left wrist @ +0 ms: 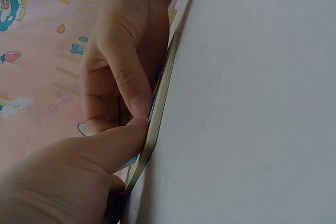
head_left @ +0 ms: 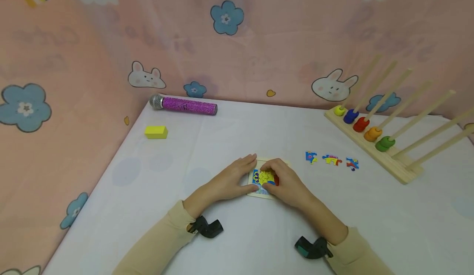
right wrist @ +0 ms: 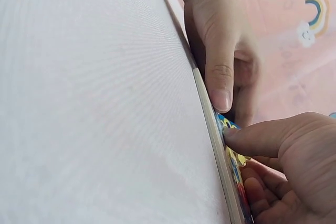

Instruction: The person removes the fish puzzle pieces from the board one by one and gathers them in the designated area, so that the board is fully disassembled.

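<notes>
A small wooden puzzle board [head_left: 261, 195] with a pale rim lies flat on the table, with a yellow and blue picture inside. My left hand [head_left: 232, 180] rests along its left side, fingers straight, the thumb touching the lower edge. Over the right part of the board, my right hand [head_left: 292, 186] pinches a yellow puzzle piece [right wrist: 240, 157] between thumb and curled fingers, right at the picture. The fingers hide part of the picture, so how the piece sits cannot be told. To the right lie three loose puzzle pieces [head_left: 332, 160] in a row.
A wooden bead rack [head_left: 401, 176] with upright pegs and coloured beads stands at the right. At the back left lies a purple glittery microphone [head_left: 189, 105], with a yellow block [head_left: 156, 132] in front of it. A pink patterned cloth [head_left: 259, 61] hangs behind the white table.
</notes>
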{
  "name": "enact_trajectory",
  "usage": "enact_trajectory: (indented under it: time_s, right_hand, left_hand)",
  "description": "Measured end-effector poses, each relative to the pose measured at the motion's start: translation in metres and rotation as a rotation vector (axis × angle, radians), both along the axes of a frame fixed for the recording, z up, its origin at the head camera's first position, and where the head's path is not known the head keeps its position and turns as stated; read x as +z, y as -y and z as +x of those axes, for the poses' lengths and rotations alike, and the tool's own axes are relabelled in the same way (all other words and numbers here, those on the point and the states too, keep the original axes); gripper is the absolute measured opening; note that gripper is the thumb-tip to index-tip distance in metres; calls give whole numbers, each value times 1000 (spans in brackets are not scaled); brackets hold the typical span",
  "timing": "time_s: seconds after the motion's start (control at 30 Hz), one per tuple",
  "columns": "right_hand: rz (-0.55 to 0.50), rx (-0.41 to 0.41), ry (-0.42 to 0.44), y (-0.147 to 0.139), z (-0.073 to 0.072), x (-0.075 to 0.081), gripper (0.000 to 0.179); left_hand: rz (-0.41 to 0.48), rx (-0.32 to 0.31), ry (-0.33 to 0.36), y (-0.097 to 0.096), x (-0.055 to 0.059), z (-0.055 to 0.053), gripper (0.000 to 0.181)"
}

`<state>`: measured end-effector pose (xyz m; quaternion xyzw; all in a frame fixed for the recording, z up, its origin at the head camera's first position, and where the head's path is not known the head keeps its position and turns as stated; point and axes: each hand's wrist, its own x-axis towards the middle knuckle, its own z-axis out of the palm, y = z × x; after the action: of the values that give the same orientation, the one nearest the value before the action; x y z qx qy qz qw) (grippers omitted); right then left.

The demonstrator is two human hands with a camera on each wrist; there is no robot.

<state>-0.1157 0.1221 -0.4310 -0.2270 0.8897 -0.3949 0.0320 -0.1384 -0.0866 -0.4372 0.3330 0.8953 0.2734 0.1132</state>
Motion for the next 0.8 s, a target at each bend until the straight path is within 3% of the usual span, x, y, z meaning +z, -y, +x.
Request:
enact_trajectory:
  time_s: [0.43,0.8]
  right_hand:
    - [10,-8,-106,2,0,1,34]
    - [20,-12,-106,1,3,1,36]
  left_hand:
    - [11,13,11,0,5,0,76]
    - [14,10,29,0,1,-1,77]
